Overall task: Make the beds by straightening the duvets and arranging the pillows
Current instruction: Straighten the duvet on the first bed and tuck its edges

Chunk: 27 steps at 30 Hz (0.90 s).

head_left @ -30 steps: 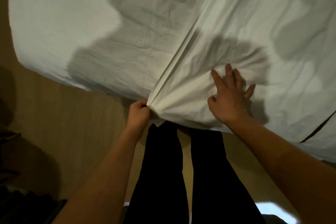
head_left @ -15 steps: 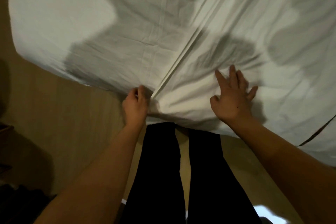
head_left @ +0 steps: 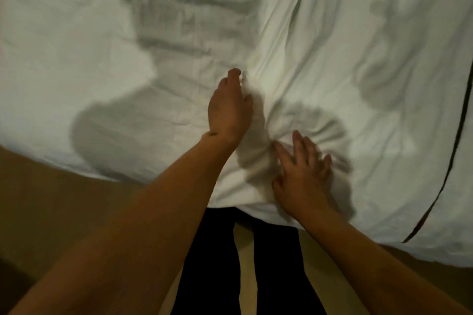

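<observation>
Tan floor (head_left: 64,207) runs along the lower frame beneath the bed edge. White duvet (head_left: 332,59) fills the upper two thirds, creased, folds converging at centre. Dark seam (head_left: 450,161) runs down its right side. Black trousers (head_left: 212,263) at bottom centre. Right hand (head_left: 302,176) lies flat on duvet, fingers spread. Left hand (head_left: 229,107) rests on a fold at centre; fingertips hidden, grip state cannot be told.

A big bed (head_left: 435,245) stands on a smooth tan floor (head_left: 64,202), and a soft, wrinkly white cloth duvet (head_left: 345,46) lies spread over it.
</observation>
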Each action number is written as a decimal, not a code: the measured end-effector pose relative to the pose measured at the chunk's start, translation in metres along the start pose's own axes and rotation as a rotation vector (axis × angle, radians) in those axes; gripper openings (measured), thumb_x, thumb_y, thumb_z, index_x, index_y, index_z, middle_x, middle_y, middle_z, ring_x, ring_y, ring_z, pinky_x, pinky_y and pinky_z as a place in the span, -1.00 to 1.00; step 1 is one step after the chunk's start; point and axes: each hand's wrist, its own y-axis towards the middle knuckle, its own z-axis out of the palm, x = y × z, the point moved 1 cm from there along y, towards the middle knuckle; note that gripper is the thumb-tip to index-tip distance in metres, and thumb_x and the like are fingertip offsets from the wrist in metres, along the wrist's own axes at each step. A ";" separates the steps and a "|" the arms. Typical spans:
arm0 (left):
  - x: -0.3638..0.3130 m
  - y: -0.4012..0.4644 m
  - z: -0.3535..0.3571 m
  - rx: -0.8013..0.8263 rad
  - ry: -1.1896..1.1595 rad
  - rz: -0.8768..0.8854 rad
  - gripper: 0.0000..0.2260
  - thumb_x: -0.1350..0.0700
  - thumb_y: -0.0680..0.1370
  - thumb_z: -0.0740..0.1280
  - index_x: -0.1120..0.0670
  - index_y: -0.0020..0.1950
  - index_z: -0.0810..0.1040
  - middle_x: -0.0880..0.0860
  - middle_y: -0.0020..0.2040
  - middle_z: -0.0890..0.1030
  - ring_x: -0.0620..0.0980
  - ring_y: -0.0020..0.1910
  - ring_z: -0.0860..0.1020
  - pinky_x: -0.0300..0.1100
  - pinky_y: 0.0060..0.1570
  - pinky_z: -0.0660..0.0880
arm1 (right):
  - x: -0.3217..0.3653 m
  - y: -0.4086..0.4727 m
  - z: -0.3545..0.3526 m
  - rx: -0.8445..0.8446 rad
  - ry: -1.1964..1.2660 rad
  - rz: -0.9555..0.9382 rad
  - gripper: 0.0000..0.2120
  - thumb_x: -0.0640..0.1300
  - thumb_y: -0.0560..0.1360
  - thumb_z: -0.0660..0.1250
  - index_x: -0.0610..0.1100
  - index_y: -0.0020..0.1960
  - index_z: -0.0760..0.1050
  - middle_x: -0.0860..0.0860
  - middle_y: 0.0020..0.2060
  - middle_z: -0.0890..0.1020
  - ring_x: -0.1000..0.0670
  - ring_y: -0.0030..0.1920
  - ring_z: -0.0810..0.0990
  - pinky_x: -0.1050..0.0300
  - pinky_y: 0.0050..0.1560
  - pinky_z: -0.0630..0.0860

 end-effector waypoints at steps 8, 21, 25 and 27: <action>-0.016 0.057 -0.014 0.054 0.132 0.019 -0.80 0.21 0.56 0.22 0.20 0.14 0.52 0.18 0.00 0.62 0.17 -0.03 0.57 -0.03 -0.06 0.47 | 0.001 0.034 -0.024 -0.026 -0.041 -0.003 -0.26 0.01 0.34 0.29 0.14 0.51 0.22 -0.05 0.60 0.03 -0.15 0.56 -0.02 -0.33 0.43 0.04; 0.024 0.109 -0.058 -0.009 -0.141 -0.284 -0.77 0.04 0.63 0.27 0.19 0.03 0.59 0.13 -0.02 0.63 0.05 -0.07 0.55 -0.23 -0.09 0.33 | 0.026 0.068 -0.046 0.154 -0.014 0.063 -0.20 -0.07 0.51 0.26 0.15 0.60 -0.11 0.00 0.60 -0.22 -0.08 0.59 -0.23 -0.13 0.55 -0.11; 0.050 0.136 -0.089 -0.059 -0.182 -0.397 -0.74 0.04 0.63 0.24 0.21 -0.07 0.57 0.13 -0.14 0.63 0.16 -0.07 0.62 -0.05 -0.02 0.55 | 0.032 0.083 -0.055 0.281 0.001 0.099 -0.21 0.02 0.54 0.26 0.12 0.61 -0.13 -0.02 0.60 -0.20 -0.10 0.59 -0.19 -0.04 0.55 0.05; 0.041 0.141 -0.098 0.035 -0.175 -0.320 -0.66 -0.12 0.60 0.27 0.16 -0.09 0.53 0.07 -0.20 0.60 0.12 -0.13 0.62 -0.01 -0.06 0.57 | 0.037 0.091 -0.061 0.356 -0.001 0.121 -0.23 0.06 0.55 0.24 0.12 0.61 -0.14 -0.03 0.60 -0.21 -0.11 0.59 -0.19 -0.02 0.52 0.14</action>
